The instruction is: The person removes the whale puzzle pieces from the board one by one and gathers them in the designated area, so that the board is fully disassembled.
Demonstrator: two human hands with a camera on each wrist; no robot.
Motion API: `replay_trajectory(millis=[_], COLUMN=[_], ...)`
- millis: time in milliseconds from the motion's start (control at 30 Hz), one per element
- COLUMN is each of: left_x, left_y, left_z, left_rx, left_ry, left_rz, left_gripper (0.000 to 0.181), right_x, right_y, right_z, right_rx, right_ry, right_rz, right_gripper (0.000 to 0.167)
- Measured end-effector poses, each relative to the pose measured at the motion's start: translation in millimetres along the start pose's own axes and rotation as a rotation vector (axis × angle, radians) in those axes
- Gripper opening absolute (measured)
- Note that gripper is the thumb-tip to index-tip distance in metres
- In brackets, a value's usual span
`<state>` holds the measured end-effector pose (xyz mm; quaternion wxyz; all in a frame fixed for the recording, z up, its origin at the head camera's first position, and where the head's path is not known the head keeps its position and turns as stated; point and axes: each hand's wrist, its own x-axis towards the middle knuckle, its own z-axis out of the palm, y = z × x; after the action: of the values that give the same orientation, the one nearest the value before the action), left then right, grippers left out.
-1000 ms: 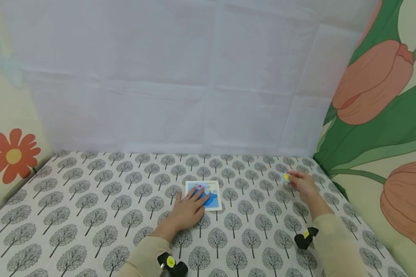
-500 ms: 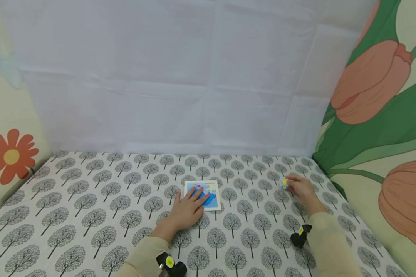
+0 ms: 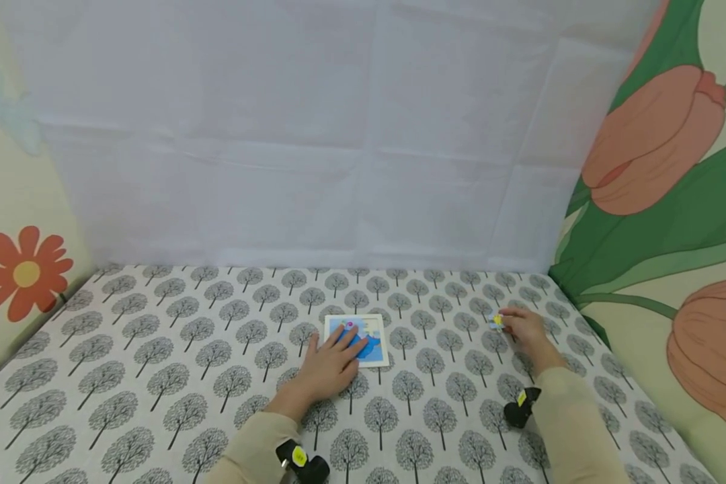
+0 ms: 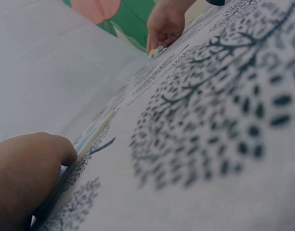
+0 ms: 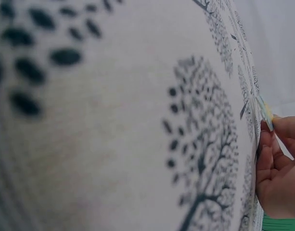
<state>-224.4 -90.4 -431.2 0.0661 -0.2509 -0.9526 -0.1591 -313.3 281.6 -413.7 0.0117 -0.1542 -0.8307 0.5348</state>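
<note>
At the centre of the head view, slightly below the middle, a white-rimmed picture board [image 3: 385, 343] lies flat on the tree-print tablecloth [image 3: 396, 380]. Its picture is mostly blue, with a small pink spot near the top. Left hand [image 3: 329, 370]: laid over the board's lower left part, fingers spread and extended across the picture; nothing grasped, contact by the fingers only. The left wrist view has this hand at the lower left edge of the frame, beside the board's pale rim.

Right hand [image 3: 528, 333]: right of centre in the head view, well apart from the board. Grip: thumb and fingers pinch a small piece [image 3: 495, 322], light blue with a yellow patch. In the right wrist view the piece shows nearly edge-on at the right of the frame, tilted, close to the cloth; whether it touches the cloth cannot be told.

Surroundings: both forearms enter from the bottom of the head view in beige sleeves [image 3: 255, 440], each with a black device [image 3: 522, 407] at the wrist. A white sheet [image 3: 314, 148] fills the upper middle; red flower [image 3: 26, 273] on the wall at left, large tulips [image 3: 653, 141] at right.
</note>
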Motion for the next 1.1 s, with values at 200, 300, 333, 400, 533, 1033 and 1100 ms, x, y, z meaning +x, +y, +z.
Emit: replay_trajectory(millis=[200,300,333,400,533,1033,1100], left_x=[0.4,0.3,0.2,0.0,-0.8,0.2,0.6], left_y=[0.8,1.7,2.1,2.7,3.0,2.7,2.5], left_z=[-1.0,-2.7,-3.2,-3.7,-3.5,-1.8,-1.6], left_rx=[0.000,-0.015,-0.019,-0.027,-0.024,-0.027,-0.026], left_ry=[0.002,-0.007,-0.009,-0.012,-0.013,-0.009,-0.005], left_rz=[0.003,0.001,0.001,0.000,-0.002,-0.022,-0.021], left_gripper=[0.040,0.040,0.040,0.040,0.041,0.041,0.041], right_x=[1.9,0.0,-0.8,-2.7,-5.1,-10.0,-9.8], right_y=[3,2,1,-1,-2,-9,-9], right_z=[0,-2,-2,-3,-4,-15,-15], right_rx=[-0.028,0.000,0.012,0.043,0.053,0.077,0.056], right_ry=[0.015,-0.006,-0.014,-0.028,-0.043,-0.062,-0.064], right_rz=[-0.015,-0.007,-0.004,0.010,0.001,0.004,0.000], right_gripper=[0.031,0.030,0.031,0.031,0.031,0.033,0.034])
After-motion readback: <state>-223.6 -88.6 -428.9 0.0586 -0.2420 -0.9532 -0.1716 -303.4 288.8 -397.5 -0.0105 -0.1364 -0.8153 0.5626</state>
